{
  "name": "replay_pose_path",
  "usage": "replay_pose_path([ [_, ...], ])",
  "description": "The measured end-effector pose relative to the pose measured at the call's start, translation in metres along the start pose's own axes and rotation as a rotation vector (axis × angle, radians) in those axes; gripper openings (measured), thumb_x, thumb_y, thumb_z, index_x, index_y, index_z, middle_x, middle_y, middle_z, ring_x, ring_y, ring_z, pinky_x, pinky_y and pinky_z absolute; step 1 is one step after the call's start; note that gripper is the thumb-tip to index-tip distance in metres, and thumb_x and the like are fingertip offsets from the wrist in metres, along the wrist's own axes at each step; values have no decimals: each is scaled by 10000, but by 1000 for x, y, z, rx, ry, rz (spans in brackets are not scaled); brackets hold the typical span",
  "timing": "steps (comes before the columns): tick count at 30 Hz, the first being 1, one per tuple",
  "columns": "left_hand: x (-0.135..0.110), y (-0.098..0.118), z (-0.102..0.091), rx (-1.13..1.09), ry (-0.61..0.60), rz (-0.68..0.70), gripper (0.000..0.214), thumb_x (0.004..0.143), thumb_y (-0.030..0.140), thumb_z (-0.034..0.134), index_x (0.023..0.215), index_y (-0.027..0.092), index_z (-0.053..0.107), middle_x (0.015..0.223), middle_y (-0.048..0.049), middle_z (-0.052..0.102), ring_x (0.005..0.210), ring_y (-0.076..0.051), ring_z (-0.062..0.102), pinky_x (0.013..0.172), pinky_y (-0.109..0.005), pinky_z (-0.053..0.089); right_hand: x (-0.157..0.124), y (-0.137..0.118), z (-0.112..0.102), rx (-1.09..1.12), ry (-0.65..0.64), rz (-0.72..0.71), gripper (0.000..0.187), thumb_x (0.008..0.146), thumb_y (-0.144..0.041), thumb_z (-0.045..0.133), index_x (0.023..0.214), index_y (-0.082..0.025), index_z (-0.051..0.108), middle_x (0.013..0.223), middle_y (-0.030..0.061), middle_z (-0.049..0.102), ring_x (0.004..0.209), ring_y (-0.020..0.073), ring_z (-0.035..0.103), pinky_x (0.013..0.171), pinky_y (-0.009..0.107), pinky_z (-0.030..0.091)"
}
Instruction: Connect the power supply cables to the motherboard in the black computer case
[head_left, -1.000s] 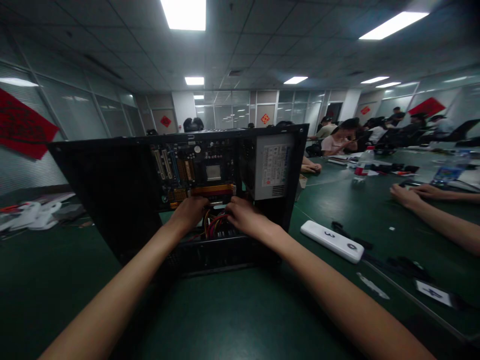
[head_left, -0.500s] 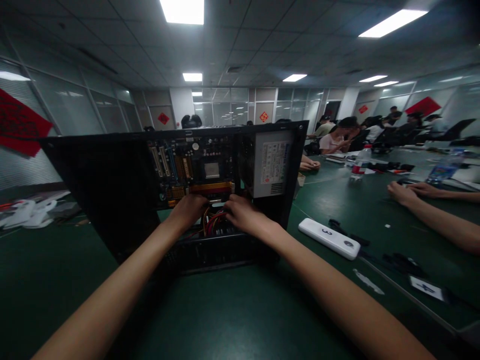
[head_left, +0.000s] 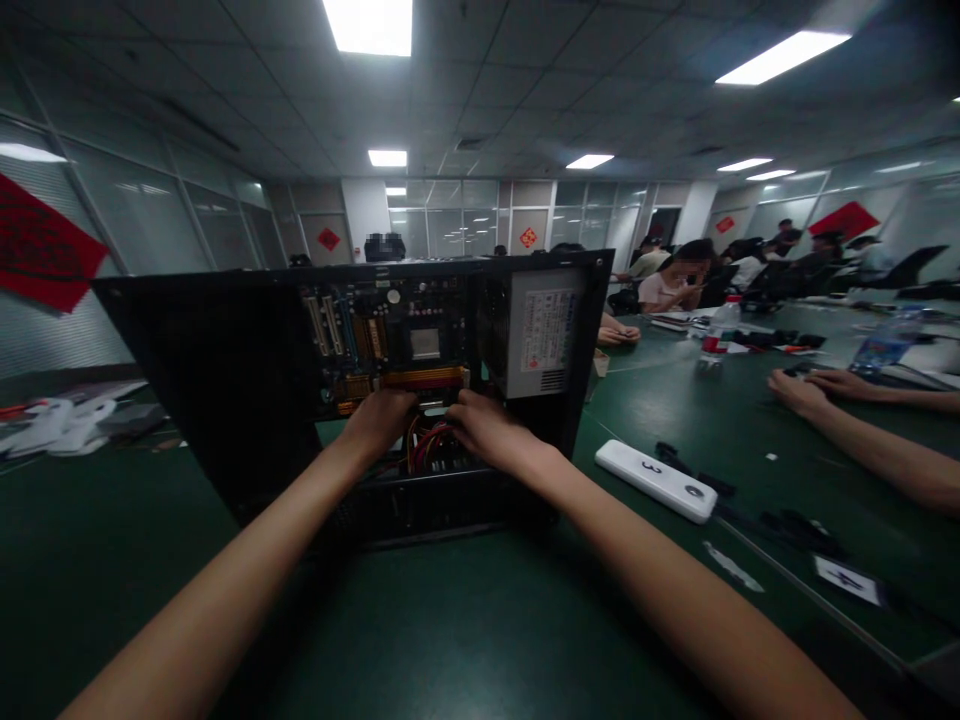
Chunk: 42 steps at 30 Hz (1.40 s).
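An open black computer case (head_left: 225,380) stands on the green table (head_left: 465,630), its motherboard (head_left: 390,340) and grey power supply (head_left: 544,330) facing me. Both my hands reach into its lower part. My left hand (head_left: 379,420) is curled just below the yellow-orange slots of the board. My right hand (head_left: 484,430) is curled beside it, over a bundle of red and yellow cables (head_left: 431,445). The fingertips of both hands are hidden inside the case, so what they grip is unclear.
A white numbered device (head_left: 656,480) lies right of the case, with black small parts (head_left: 795,525) and a paper tag (head_left: 847,580) beyond. Another person's forearms (head_left: 862,440) rest on the table at right. Several people sit further back; bottles (head_left: 885,345) stand there.
Barely anything has changed: both hands stay in the case at the same spot, and the view has only shifted slightly.
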<state>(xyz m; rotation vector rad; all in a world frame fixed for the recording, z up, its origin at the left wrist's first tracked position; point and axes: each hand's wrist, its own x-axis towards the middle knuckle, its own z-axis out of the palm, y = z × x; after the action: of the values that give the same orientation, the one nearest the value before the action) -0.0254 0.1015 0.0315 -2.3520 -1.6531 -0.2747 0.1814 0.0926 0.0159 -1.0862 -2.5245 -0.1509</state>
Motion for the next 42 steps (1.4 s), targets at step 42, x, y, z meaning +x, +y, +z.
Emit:
replay_pose_path([
  [42,-15,-10,1,-218,61,-21,281,905,269,493,1071,258,719,1011,-64,746,997,-212,679,856,-280,490,37,-16,3,-260,-77,5,255,967,-165,393,1116,-109,593,1142,179,633,1004,267,655,829,346,500],
])
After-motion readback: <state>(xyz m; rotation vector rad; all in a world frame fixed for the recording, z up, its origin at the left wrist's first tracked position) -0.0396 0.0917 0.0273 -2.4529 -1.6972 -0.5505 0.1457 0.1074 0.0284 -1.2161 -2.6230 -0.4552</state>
